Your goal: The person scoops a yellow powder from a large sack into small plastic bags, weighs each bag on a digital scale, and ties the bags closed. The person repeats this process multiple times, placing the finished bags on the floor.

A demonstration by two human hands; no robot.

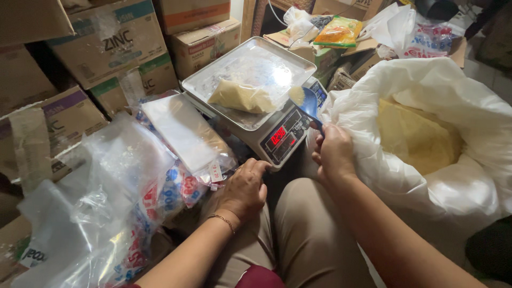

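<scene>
I see my right hand (333,154) clenched around the handle of a blue scoop (309,104), whose bowl is raised at the near right corner of the weighing scale (274,136) and carries a little yellowish powder. My left hand (242,189) is released, fingers loosely curled, resting palm down just near of the scale's front edge, with a thin bracelet (224,220) at the wrist. It grasps nothing that I can make out.

On the scale's metal tray (213,80) lies a clear plastic bag (242,96) partly filled with the same yellow powder, lying flat toward the middle of the tray. The scale's front panel shows red lit digits facing me.

To the right, touching my right forearm, stands a big white sack (453,90) with its mouth open and a mass of yellow powder (416,136) inside. To the left of the scale sits a heap of empty clear bags (106,197), with a flat stack of them (181,130) leaning just beside the tray. Cardboard boxes (106,42) are piled at the far left, and more filled packets (338,32) lie at the far side, beyond the scale
</scene>
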